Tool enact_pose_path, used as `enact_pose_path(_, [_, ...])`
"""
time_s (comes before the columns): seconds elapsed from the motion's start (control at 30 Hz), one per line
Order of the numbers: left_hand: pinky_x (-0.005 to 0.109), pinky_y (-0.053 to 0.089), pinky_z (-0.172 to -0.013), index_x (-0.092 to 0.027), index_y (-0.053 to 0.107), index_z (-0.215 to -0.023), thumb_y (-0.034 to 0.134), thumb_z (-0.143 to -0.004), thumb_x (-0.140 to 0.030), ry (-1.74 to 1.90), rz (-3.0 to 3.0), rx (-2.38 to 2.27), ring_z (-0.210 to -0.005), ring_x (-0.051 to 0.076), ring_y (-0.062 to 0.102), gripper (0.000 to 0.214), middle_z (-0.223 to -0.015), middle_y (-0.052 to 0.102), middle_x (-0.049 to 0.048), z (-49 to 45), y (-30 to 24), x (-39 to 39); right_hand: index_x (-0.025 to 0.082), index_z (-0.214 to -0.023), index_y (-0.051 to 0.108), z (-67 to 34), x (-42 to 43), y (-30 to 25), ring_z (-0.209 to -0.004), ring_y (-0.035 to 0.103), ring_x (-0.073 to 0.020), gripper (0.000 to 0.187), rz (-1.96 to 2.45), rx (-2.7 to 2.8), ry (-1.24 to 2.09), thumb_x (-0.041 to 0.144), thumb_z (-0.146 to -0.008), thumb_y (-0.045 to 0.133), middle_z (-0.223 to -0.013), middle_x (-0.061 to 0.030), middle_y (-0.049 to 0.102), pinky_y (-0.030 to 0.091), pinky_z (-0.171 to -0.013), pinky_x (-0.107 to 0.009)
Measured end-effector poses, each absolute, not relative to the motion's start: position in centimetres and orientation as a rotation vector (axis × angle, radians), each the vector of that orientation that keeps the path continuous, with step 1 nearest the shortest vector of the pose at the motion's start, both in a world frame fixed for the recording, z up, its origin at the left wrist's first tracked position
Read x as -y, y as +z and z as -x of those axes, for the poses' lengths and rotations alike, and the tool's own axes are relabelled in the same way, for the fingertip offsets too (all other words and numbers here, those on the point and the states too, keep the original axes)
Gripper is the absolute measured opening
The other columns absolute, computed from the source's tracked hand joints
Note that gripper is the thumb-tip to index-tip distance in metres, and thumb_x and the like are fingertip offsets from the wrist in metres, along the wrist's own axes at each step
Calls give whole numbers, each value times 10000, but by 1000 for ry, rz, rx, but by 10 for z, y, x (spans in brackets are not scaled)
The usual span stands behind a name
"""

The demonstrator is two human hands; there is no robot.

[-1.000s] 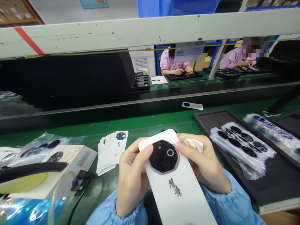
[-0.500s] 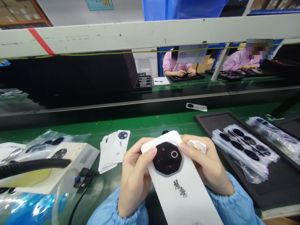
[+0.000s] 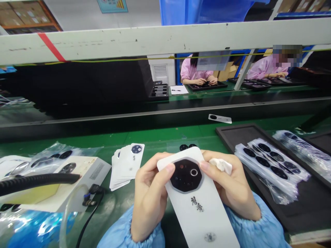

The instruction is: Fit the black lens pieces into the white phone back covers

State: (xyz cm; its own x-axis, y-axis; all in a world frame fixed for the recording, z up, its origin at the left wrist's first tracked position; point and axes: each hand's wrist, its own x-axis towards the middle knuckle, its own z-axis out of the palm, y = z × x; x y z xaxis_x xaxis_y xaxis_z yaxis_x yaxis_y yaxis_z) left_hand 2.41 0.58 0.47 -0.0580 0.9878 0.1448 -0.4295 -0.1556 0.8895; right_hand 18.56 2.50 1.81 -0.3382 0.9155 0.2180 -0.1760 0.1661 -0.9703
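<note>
Between my two hands is a white phone back cover (image 3: 207, 210) with a black eight-sided camera plate (image 3: 186, 175) near its upper end and dark lettering below. My left hand (image 3: 151, 194) grips the upper left edge, its thumb on the camera plate's rim. My right hand (image 3: 232, 182) grips the upper right edge with the thumb beside the plate. A crumpled white wipe (image 3: 221, 165) is tucked in my right fingers. Beyond the cover, round black lens pieces (image 3: 184, 147) lie on the bench. A fanned stack of white covers (image 3: 126, 167) lies to the left.
On the right, a black tray (image 3: 300, 215) holds several bagged covers (image 3: 271, 158). One cover (image 3: 219, 119) lies at the back. A white box (image 3: 90, 179), black hose (image 3: 38, 182) and blue plastic film (image 3: 38, 229) are at left. People in pink (image 3: 198, 70) work across the bench.
The cover is tilted slightly so more of its lower end shows, including a round mark. Both hands keep their hold. The whole view has shifted a little.
</note>
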Motion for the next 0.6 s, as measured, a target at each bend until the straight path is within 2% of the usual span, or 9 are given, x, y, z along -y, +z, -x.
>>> enact_pose_path(0.17, [209, 465, -650, -232, 719, -894, 649, -862, -265, 1536, -1044, -826, -730, 129, 582, 83, -774, 641, -11, -22, 3, -3, 171, -645, 532, -186, -22, 19, -598, 432, -126, 327, 733, 1552, 1169, 329, -931, 552, -659, -11, 484, 316, -540, -287])
enact_pose_path(0.5, [222, 466, -625, -240, 731, -901, 647, -864, -246, 1604, -1116, -854, -697, 135, 584, 91, -762, 635, -2, -25, 3, -1, 171, -645, 524, -187, -21, 18, -602, 460, -134, 308, 725, 1609, 1124, 290, -928, 545, -663, -16, 506, 324, -538, -292])
enact_pose_path(0.6, [210, 451, -593, -232, 727, -881, 639, -866, -243, 1626, -1145, -862, -671, 127, 567, 90, -739, 626, -5, -25, 4, -1, 175, -634, 500, -185, -21, 19, -567, 424, -115, 307, 704, 1627, 1047, 254, -929, 534, -622, 7, 457, 305, -519, -285])
